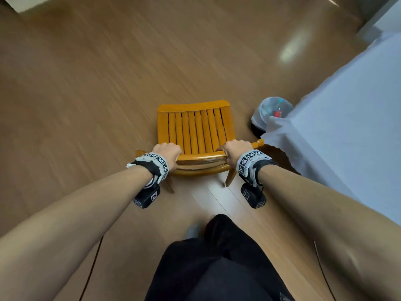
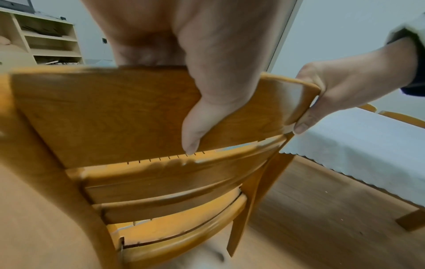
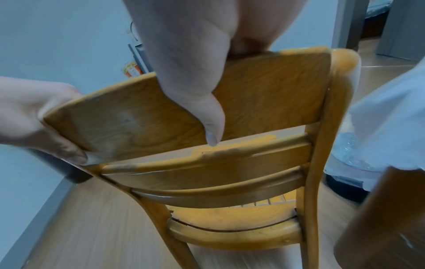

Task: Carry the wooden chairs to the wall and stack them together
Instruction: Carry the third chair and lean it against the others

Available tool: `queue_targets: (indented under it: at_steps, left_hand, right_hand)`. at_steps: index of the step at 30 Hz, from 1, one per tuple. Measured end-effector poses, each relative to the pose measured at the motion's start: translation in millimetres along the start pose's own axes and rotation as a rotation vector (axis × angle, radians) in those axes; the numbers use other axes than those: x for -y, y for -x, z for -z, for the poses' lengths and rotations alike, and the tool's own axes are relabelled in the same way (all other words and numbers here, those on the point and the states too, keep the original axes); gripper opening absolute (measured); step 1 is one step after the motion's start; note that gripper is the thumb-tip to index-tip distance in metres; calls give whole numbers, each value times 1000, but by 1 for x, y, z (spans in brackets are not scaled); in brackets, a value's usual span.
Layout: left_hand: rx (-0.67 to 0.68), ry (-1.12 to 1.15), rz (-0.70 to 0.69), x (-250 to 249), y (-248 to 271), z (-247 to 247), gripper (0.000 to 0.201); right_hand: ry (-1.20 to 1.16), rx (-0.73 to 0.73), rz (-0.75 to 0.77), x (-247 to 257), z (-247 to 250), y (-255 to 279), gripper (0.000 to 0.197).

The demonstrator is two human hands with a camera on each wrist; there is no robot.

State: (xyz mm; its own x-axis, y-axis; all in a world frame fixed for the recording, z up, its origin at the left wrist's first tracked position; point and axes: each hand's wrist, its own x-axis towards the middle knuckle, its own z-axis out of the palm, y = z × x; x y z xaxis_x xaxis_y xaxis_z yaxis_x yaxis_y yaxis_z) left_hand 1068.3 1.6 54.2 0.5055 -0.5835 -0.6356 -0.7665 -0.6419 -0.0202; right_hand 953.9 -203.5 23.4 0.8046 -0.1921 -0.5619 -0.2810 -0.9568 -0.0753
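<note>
An orange-brown wooden chair [image 1: 195, 129] with a slatted seat stands in front of me in the head view, its backrest toward me. My left hand [image 1: 167, 154] grips the left end of the top back rail, thumb down the rear face. My right hand [image 1: 235, 149] grips the right end of the same rail. In the left wrist view the left hand's thumb [image 2: 195, 127] presses the backrest panel [image 2: 115, 112], and the right hand [image 2: 340, 94] wraps the far corner. The right wrist view has the right thumb [image 3: 207, 116] on the panel [image 3: 264, 102] and the left hand [image 3: 34, 116] at the other corner.
A table with a white cloth [image 1: 347, 118] runs along the right, close to the chair. A bin lined with a clear bag [image 1: 272, 112] sits by the table's corner. Open wood floor [image 1: 108, 72] lies ahead and to the left. A shelf unit [image 2: 46, 41] stands by the wall.
</note>
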Motion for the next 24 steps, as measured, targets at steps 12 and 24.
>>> queue_targets:
  at_steps: [12,24]
  left_hand:
    - [14,-63,-15,62,-197,175,47]
    - [-76,-161,-180,89,-423,369,58]
  right_hand:
    - [-95,-22,-79,-77,136,-174,29]
    - [-225,-61,-302,-194,283,-337,16]
